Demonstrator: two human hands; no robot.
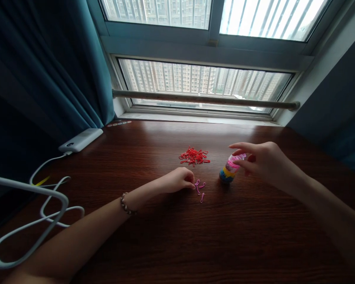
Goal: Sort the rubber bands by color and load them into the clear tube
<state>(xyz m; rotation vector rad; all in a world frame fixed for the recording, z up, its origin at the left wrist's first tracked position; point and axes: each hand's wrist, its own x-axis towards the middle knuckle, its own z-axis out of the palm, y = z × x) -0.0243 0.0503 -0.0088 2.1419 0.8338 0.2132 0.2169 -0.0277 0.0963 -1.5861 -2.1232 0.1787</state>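
Observation:
My left hand (182, 179) rests low over the table, its fingers pinched together at the edge of a few small purple loops (198, 187). Whether a loop sits between those fingertips is hidden. Another purple loop (202, 197) lies slightly apart, nearer to me. My right hand (257, 157) hovers at the top of a small clear jar (228, 171), fingers apart and overlapping its rim. Layers of blue, yellow and pink show inside the jar, which appears to lean right. Beyond my left hand is a loose pile of small red loops (194, 156).
A white power bank (81, 140) with a plugged-in cable lies at the left. Its white cable (55, 193) coils near my left forearm. A blue curtain (85, 75) hangs behind it. A metal rail (207, 98) crosses the window beyond the dark wooden table (177, 244).

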